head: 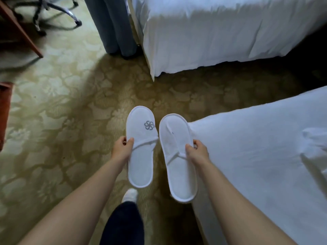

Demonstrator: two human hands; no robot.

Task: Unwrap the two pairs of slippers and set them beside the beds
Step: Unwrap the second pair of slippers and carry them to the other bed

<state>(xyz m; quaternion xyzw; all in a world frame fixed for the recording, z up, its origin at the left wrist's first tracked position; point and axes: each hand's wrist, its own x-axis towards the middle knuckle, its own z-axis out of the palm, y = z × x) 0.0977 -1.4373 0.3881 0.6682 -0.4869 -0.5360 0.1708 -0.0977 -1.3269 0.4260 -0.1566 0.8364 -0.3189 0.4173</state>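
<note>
Underfoot, a patterned olive-and-cream carpet (70,106) covers the floor, brighter at the left and shadowed between the two beds. One white-sheeted bed (221,32) stands ahead at the right; the corner of a nearer bed (265,156) lies just beside my right arm. My left hand (122,151) pinches the logo slipper (140,149) at its side by the strap, held above the carpet. My right hand (199,152) grips the plain slipper (177,156) the same way, its toe near the nearer bed's corner. A grey curtain (115,25) hangs beside the far bed. Top left, a chair base (53,13) and a wooden desk edge (21,30) are cut off and blurred. My foot (130,195) shows below.
</note>
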